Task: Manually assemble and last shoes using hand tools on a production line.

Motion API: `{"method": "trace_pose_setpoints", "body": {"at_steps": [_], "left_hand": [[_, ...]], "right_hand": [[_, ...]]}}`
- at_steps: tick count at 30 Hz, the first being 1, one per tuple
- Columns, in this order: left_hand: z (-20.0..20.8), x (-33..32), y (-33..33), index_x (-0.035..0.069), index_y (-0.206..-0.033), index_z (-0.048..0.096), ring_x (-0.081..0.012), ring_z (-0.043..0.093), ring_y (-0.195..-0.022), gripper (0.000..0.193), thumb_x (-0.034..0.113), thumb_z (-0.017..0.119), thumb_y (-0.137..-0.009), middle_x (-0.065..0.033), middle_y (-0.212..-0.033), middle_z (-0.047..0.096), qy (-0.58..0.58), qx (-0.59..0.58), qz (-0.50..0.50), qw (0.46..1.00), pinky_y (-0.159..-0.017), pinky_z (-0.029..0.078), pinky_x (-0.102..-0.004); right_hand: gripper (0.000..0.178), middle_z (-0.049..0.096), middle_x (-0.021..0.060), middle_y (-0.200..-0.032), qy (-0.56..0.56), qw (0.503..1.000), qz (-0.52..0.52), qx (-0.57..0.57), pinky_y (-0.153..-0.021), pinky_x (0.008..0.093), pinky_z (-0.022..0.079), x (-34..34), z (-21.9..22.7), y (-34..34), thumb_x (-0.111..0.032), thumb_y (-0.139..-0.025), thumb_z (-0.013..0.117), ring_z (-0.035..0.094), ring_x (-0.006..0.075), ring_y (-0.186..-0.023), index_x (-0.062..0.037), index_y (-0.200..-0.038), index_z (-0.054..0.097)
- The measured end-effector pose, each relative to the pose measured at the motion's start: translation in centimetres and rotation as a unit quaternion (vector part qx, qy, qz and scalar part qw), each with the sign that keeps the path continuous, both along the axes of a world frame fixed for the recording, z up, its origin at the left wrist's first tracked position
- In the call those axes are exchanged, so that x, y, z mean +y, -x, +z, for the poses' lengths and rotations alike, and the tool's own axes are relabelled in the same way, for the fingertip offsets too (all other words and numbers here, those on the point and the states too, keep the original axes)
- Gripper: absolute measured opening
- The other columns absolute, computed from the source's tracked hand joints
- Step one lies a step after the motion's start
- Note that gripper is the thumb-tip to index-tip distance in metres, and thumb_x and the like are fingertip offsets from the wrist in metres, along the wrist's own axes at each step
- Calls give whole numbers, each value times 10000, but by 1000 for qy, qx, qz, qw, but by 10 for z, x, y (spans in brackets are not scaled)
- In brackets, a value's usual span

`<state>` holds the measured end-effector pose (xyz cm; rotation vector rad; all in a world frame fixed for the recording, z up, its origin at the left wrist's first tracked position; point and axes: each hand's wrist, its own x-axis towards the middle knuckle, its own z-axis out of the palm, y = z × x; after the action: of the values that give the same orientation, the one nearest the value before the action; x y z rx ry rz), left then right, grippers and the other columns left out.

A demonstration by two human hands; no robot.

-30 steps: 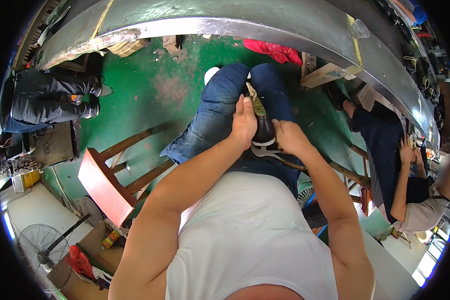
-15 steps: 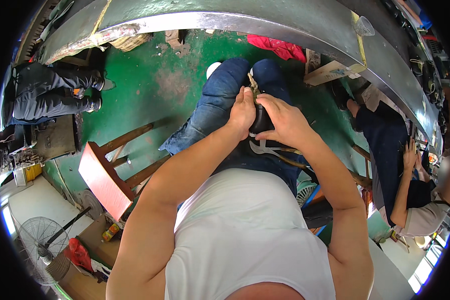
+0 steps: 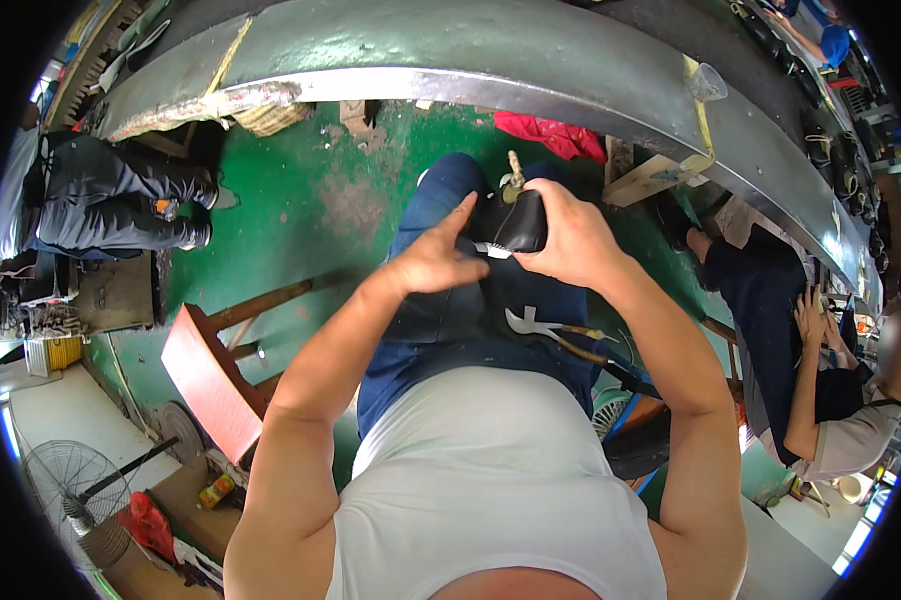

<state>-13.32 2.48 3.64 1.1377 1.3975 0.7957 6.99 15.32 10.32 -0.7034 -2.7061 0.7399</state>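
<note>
Over my lap, my right hand (image 3: 578,232) is closed round a black leather shoe (image 3: 520,224) from its right side. A tan cord (image 3: 514,170) stands up from the shoe's far end, and a white patch shows at its near edge. Just left of the shoe is my left hand (image 3: 434,258), fingers and thumb spread, with nothing in it. Its fingertips are slightly blurred, and whether they touch the shoe I cannot tell. A tool with a pale metal head (image 3: 527,321) and long handles, resembling pincers, lies across my lap.
A long metal-edged workbench (image 3: 401,85) curves across the front. Left of me stands a stool with a reddish seat (image 3: 213,382); a fan (image 3: 71,490) is behind it. Red cloth (image 3: 551,136) lies under the bench. Other people are at left and right (image 3: 761,290).
My left hand has come off the shoe and moved left, its fingers opening out. My right hand keeps hold of the shoe, which now shows more of its black surface.
</note>
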Motion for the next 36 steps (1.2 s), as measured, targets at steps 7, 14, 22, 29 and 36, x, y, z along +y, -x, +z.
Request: {"method": "trace_pose_setpoints", "body": {"at_steps": [7,14,22,29,36], "left_hand": [[-2,18,-26,41,-1536,280,-271,497,-1324,961,197,844,-774,-203,-1452,483,-243,65,92,963,-1102,394,-365],[-13,11,-38,8,-1518,317,-206,616,-1145,825,357,733,-897,-154,-1243,654,-52,-79,142,985,-1003,465,-318],[-42,17,-45,-63,-1049,659,-465,640,-1005,593,476,413,-1020,-310,-993,668,71,191,94,974,-889,493,-470],[-31,10,-19,29,-1235,578,-130,619,-919,381,319,538,-990,-45,-1054,650,236,-169,19,957,-778,522,-316],[-51,-24,-60,17,-1533,254,-240,471,-1317,889,40,759,-802,-150,-1412,512,100,-219,113,964,-1123,351,-350]], "right_hand": [[923,567,208,-1289,224,950,-53,213,-939,394,503,6,15,-31,-293,-662,902,607,305,-1145,22,-1374,406],[579,579,206,-1119,206,944,-11,-258,-922,436,495,-80,-46,-135,-225,-707,834,583,388,-1088,-32,-1166,539],[425,657,150,-931,298,949,-38,-93,-748,344,519,-46,-16,-167,-111,-756,672,638,263,-807,-13,-1167,621],[299,676,149,-867,365,907,-87,-192,-712,365,505,-48,-17,-118,-198,-874,641,632,330,-740,0,-1094,604],[459,647,193,-977,53,988,17,-141,-807,445,526,-44,-42,-94,-128,-867,631,640,373,-902,56,-1280,546]]}}
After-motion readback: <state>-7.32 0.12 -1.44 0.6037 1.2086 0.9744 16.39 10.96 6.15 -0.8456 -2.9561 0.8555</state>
